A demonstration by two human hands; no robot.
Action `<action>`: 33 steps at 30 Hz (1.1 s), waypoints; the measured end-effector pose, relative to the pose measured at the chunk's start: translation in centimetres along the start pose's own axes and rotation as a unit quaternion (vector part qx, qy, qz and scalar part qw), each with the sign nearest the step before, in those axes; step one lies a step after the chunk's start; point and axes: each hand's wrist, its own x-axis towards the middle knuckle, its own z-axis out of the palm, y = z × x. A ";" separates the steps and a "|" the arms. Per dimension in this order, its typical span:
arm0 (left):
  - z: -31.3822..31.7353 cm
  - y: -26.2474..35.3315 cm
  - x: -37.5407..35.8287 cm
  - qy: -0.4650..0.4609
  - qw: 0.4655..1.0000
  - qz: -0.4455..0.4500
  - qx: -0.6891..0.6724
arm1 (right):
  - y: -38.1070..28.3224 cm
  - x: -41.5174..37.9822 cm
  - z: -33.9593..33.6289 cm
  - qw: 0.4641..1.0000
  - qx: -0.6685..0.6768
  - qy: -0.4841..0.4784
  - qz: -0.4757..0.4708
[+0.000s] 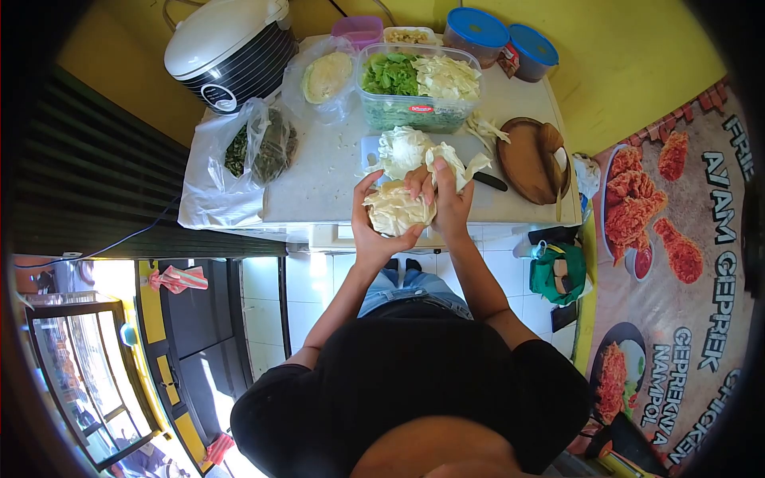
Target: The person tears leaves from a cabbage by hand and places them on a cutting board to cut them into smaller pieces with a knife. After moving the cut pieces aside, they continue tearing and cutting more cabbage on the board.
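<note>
My left hand (369, 237) is curled around a pale cabbage piece (392, 211), holding it just past the table's front edge. Beside it, my right hand (451, 209) grips a loose cabbage leaf (456, 166) while its fingertips touch the top of the held piece. Behind both hands, another cabbage chunk (402, 150) rests on a whitish cutting board (370, 149), partly hidden by my hands. To the right lies a knife, its black handle (488, 182) pointing outward; the blade is hidden.
A clear tub (418, 118) holds shredded cabbage and green leaves. Leaf scraps (484, 130) and a brown wooden mortar (522, 171) lie to the right. At left are bagged greens (271, 147), a bagged cabbage (327, 77) and a rice cooker (227, 48). Blue-lidded containers (478, 28) stand behind.
</note>
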 end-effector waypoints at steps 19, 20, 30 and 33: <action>-1.9 1.3 2.8 -0.113 0.982 0.049 0.140 | -0.7 2.5 -1.1 0.970 0.028 0.061 0.233; -2.0 1.1 3.1 -0.112 0.983 0.049 0.139 | -0.8 2.6 -1.1 0.966 0.028 0.071 0.248; -1.6 -1.4 4.4 -0.131 0.991 -0.031 -0.020 | 2.2 3.8 -4.0 0.904 0.321 -0.012 0.280; -1.0 -2.1 4.5 -0.099 0.988 -0.043 -0.107 | 2.6 3.9 -3.4 0.878 0.416 0.020 0.235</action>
